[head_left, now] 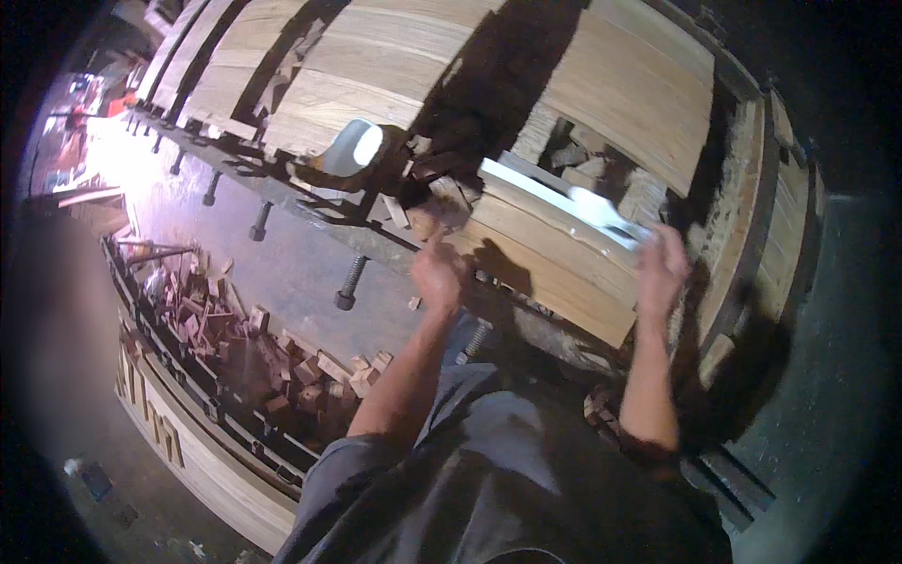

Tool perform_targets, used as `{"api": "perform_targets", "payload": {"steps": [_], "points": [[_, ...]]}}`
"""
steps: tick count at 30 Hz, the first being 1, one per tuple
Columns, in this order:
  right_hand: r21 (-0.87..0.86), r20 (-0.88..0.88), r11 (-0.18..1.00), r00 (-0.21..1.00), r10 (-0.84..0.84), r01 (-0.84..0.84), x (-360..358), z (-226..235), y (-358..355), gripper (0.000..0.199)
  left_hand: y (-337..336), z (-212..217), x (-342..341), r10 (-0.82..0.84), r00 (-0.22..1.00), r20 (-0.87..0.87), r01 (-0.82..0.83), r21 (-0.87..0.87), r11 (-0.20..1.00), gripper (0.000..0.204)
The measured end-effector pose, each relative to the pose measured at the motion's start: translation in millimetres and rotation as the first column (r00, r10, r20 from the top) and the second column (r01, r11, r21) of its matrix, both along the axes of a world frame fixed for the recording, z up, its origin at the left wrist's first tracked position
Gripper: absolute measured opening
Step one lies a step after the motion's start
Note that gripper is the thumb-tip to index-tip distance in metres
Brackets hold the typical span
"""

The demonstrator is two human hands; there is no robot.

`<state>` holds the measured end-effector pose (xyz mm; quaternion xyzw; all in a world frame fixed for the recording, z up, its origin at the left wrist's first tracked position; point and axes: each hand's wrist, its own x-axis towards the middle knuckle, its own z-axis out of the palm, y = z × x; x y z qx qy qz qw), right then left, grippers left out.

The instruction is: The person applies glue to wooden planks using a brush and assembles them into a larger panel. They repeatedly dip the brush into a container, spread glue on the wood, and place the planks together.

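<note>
The fingers (658, 246) of the right hand (660, 273) are curled around the near end of a long white strip (564, 199), gripping it where it lies along the upper edge of a stack of glued wooden boards (554, 258). The strip runs from that hand up and to the left across the top of the stack. The left hand (438, 277) sits just to the left of the stack, at its lower left corner, with its fingers drawn in toward the palm; whether they pinch anything I cannot tell, since the hand is blurred, though a small pale wooden offcut (427, 222) shows just above it.

The stack stands tilted in a dark metal clamping frame (310, 211) that serves as the worktop. Left of the stack, black threaded clamp screws (349, 283) stick out of the frame. Further left of the stack and above the frame, a white scoop-shaped container (354, 148) rests among more board panels (366, 66). Below and to the left of the stack, a heap of small wooden blocks (282, 367) lies in a lower trough.
</note>
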<state>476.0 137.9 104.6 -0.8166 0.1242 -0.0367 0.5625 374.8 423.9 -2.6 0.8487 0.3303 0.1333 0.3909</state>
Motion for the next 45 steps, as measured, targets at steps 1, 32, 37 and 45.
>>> {"api": "perform_targets", "payload": {"steps": [1, 32, 37, 45], "points": [[0.035, 0.008, 0.996, 0.997, 0.079, -0.079, 7.6, 11.1, 42.8, 0.018, 1.3, 6.3, -1.1, -0.005, 0.999, -0.046, 0.006, 0.019, 1.0, 0.035], [-0.409, -0.158, 0.889, 0.944, -0.291, 0.206, -38.4, -198.9, -143.4, 0.039, 34.9, -98.0, 145.9, -0.254, 0.905, 0.341, 0.411, -0.852, 0.324, 0.045], [-0.239, -0.193, 0.918, 0.911, -0.365, 0.317, 17.3, -167.3, -125.1, 0.035, 13.3, -36.5, 190.4, -0.518, 0.84, 0.163, 0.506, -0.578, 0.639, 0.038], [-0.214, -0.225, 0.936, 0.918, -0.327, 0.281, 99.4, -211.7, -182.8, 0.042, -27.7, -58.5, 287.6, -0.652, 0.746, -0.136, 0.64, -0.125, 0.759, 0.033]]}}
